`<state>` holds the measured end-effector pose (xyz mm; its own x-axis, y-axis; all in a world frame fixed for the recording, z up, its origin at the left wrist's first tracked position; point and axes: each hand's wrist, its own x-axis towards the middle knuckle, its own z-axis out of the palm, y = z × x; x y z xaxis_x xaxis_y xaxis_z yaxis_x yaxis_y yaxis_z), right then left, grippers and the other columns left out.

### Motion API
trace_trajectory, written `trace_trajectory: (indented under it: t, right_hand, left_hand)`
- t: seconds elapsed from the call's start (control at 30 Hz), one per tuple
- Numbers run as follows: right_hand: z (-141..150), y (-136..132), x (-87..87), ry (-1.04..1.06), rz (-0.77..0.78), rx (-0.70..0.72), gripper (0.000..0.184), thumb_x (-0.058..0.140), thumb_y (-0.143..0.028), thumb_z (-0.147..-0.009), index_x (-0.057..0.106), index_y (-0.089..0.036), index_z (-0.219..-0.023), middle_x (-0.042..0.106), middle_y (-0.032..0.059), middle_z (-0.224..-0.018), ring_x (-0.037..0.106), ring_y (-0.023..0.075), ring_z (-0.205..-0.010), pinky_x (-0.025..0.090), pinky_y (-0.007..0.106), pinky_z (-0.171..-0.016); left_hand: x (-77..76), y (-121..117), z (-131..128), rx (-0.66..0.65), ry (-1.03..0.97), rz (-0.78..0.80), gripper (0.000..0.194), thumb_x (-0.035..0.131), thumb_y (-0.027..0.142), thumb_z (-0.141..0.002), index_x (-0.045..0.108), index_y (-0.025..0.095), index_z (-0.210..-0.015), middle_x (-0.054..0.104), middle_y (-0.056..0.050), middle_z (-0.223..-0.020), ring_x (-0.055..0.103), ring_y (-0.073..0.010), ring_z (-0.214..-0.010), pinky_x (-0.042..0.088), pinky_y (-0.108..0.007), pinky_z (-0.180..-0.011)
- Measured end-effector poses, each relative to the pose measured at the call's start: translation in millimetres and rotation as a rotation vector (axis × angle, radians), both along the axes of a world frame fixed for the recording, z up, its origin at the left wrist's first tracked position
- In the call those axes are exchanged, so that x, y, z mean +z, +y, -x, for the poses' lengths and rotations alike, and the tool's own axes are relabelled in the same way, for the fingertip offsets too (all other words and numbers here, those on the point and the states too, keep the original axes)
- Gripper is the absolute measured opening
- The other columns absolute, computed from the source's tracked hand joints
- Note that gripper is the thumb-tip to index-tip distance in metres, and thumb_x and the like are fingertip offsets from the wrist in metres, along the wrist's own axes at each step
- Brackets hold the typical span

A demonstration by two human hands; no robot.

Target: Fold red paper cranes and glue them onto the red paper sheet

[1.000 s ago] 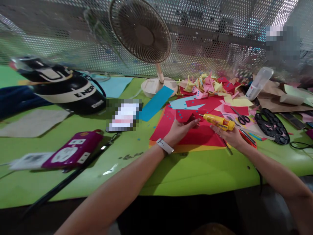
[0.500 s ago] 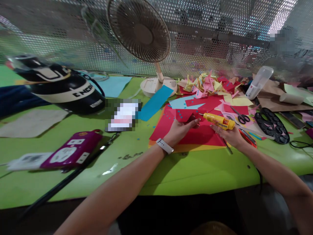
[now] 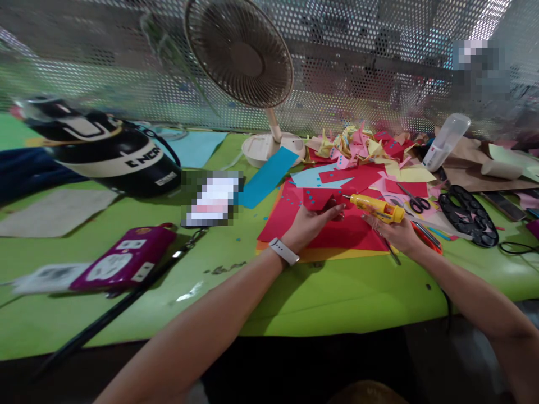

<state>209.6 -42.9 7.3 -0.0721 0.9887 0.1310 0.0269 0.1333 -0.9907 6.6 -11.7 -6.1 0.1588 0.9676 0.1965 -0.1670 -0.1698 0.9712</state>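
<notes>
Your left hand [image 3: 312, 223] holds dotted red paper [image 3: 318, 197] over a red sheet [image 3: 337, 238]; your right hand [image 3: 394, 231] grips the yellow tool [image 3: 374, 207]; its tip [image 3: 346, 197] is close, so a slip could poke you.

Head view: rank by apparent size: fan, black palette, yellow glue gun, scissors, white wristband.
Largest to smallest, as seen:
1. Fan
2. Black palette
3. Yellow glue gun
Scissors and white wristband come last, too alike to rank.

head view; looks forward and down; close above green table [image 3: 328, 303]; fan [image 3: 246, 59] farther off
</notes>
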Motion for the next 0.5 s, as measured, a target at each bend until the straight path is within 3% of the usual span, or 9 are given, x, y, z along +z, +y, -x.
trace_trajectory:
  t: [0.5]
  right_hand:
    - [-1.9,0.3,-5.8,-0.009,-0.042,0.023,0.030,0.083,-0.045,-0.065,0.074,-0.024,-0.085,0.078,0.0047,-0.094,0.074,0.0288,-0.099,0.061,0.046,-0.094]
  left_hand:
    - [2.8,-1.5,0.4,-0.007,0.013,-0.010,0.041,0.087,0.050,-0.064,0.068,0.015,-0.074,0.067,-0.004,-0.067,0.064,-0.0156,-0.061,0.060,-0.033,-0.065]
